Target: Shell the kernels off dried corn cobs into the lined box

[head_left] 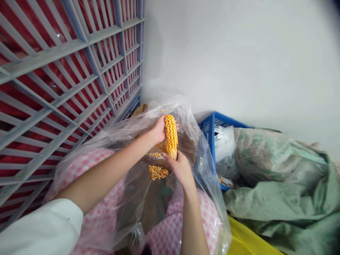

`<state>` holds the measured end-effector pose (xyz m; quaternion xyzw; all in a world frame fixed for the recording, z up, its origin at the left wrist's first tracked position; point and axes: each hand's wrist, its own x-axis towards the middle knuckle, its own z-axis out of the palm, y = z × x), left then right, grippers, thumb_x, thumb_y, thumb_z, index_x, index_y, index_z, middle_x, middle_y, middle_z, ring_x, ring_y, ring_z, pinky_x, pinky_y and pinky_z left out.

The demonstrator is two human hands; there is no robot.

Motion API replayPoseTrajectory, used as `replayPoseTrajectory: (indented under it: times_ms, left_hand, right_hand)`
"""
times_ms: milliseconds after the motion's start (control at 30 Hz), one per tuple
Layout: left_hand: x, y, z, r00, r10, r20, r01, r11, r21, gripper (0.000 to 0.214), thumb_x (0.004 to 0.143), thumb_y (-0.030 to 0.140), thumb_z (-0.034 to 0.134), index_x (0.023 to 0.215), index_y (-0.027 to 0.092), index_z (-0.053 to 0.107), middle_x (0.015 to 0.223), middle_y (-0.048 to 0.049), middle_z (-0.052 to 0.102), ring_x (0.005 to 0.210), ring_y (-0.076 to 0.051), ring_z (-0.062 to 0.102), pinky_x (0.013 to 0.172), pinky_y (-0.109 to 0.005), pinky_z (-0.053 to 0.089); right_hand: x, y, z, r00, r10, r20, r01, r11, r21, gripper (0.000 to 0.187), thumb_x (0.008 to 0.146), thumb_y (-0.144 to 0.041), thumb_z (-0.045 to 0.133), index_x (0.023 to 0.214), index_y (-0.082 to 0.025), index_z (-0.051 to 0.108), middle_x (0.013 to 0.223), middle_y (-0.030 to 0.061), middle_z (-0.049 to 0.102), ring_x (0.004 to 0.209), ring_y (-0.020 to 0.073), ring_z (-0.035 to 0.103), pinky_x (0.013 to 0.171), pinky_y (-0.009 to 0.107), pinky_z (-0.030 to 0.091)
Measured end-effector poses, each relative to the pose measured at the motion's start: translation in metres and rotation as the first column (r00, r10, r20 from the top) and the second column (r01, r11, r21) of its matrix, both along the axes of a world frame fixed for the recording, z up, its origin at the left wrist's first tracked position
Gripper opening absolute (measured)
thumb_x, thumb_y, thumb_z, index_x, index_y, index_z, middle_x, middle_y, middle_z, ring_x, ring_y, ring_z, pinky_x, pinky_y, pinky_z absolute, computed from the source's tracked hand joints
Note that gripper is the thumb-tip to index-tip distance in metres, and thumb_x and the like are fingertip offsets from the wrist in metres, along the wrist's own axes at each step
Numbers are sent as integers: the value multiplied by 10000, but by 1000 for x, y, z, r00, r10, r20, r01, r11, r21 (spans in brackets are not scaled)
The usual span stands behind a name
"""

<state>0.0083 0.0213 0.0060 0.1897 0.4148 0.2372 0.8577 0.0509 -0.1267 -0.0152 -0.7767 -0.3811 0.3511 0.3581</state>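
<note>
Where the hands meet: an ear of corn (171, 136) stands nearly upright at the centre of the view, its orange-yellow kernels in tight rows, held above the mouth of a clear plastic bag (191, 131).
Left hand (158, 129): closed around the upper part of the ear in a firm, narrow grip, arm reaching in from 8 o'clock.
Right hand (180, 168): cupped narrowly under the ear's lower end and touching it, arm rising from 6 o'clock.
Left sleeve: a white sleeve (37, 228) covers the arm at the lower-left edge.
Loose kernels: a small clump of loose kernels (158, 172) lies just below the ear, inside the clear plastic bag.
Bag surround: a pink-and-white checked sack (92, 166) lines the outside of the clear plastic bag, around its lower part.
At 10 o'clock: a grey plastic lattice rack (63, 83) with red behind it stands upright against the white wall (239, 53).
At 2 o'clock: a blue plastic crate (212, 122) holds a white plastic bag (224, 150).
At 3 o'clock: a bulging green woven sack (278, 170) sits just beside the blue plastic crate.
At 5 o'clock: a yellow surface (247, 241) shows below the green woven sack; what it belongs to is hard to tell.
</note>
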Motion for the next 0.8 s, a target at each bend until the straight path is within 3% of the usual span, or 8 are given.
replayPoseTrajectory:
  times_ms: [200, 500, 667, 800]
  left_hand:
    - [-1, -1, 4, 1000, 19, -18, -19, 1000, 2, 530, 844, 537, 301, 1058, 120, 548, 821, -110, 682, 716, -193, 644, 677, -298, 496]
    - [4, -9, 7, 997, 62, 40, -64, 997, 53, 361, 904, 337, 277, 934, 121, 565, 739, -77, 672, 667, -166, 641, 677, -300, 522]
    - [3, -9, 3, 996, 60, 71, -65, 996, 68, 415, 891, 438, 287, 869, 135, 570, 725, -82, 670, 678, -173, 647, 671, -303, 529]
    - [5, -9, 0, 999, 12, 46, -20, 982, 189, 425, 842, 522, 371, 861, 150, 578, 692, -68, 667, 678, -176, 649, 649, -289, 524]
  right_hand:
    - [0, 1, 2, 1000, -2, 6, 2, 1000, -11, 345, 686, -478, 573, 802, -155, 601, 674, 11, 584, 581, 134, 475, 529, 226, 326]
    - [3, -3, -2, 998, -4, -58, 3, 1000, -8, 359, 694, -490, 570, 811, -152, 594, 677, 15, 587, 597, 143, 491, 545, 233, 343]
    - [2, -2, -2, 999, 0, -53, 0, 1000, -4, 362, 697, -484, 571, 847, -156, 598, 685, 18, 591, 605, 149, 498, 550, 238, 348]
    - [1, -1, 1, 998, -3, -64, 3, 1000, 1, 353, 705, -481, 564, 842, -158, 592, 667, 14, 580, 591, 145, 488, 544, 239, 343]
